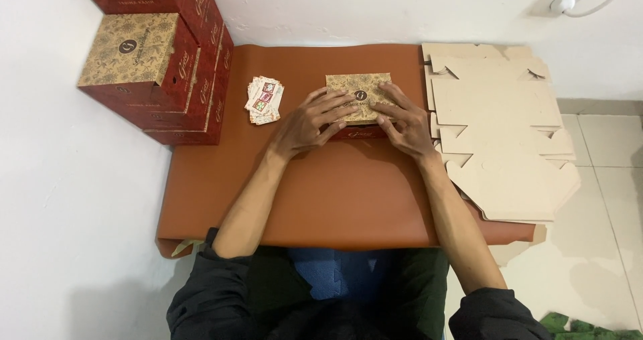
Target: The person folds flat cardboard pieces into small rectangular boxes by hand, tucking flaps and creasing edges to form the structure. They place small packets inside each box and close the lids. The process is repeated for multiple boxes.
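A: While both forearms reach up from six o'clock, where does the box (358, 99) sit?

B: Mid-table (335, 192), toward twelve o'clock. The left hand (309, 122) lies flat on the lid, fingers spread, clasping nothing; the right hand (402, 122) presses its three o'clock edge, likewise unclenched.

A: So which step?

B: Closing, I'd judge: pressing the lid down. Seating it would call for even pressure along both edges.

A: Around it?

B: Cards (264, 99) at nine o'clock, flat blanks (495, 125) at three, finished boxes (154, 58) stacked at ten.
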